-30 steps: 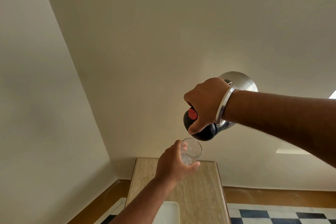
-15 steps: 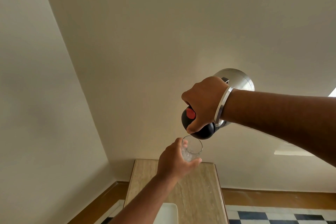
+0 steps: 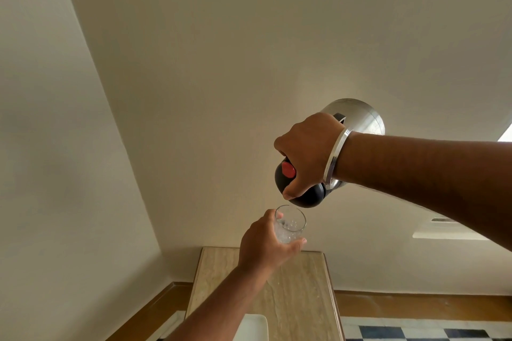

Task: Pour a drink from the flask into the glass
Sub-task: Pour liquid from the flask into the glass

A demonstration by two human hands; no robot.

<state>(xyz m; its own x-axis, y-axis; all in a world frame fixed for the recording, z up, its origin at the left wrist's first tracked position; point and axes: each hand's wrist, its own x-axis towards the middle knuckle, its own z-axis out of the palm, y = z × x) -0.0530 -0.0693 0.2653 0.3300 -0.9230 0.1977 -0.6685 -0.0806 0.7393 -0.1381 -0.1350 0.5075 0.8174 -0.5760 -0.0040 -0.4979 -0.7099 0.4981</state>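
Note:
My right hand (image 3: 307, 152) grips the steel flask (image 3: 360, 116) by its handle and holds it tipped steeply, black top with a red button (image 3: 288, 169) pointing down-left. The flask's black spout end (image 3: 310, 198) hangs just above and slightly right of the clear glass (image 3: 290, 224). My left hand (image 3: 266, 243) is wrapped around the glass from the left and holds it in the air above the table. Bubbly clear liquid shows in the glass's lower part. A silver bangle (image 3: 335, 158) sits on my right wrist.
A narrow beige stone-topped table (image 3: 304, 299) stands below the glass against the wall. A white tray or plate (image 3: 253, 327) lies at its near end. Checkered floor tiles (image 3: 415, 332) and a wooden skirting board run to the right.
The flask has risen slightly and tipped a little further, its base lifting higher. The glass stays under the spout, held almost still.

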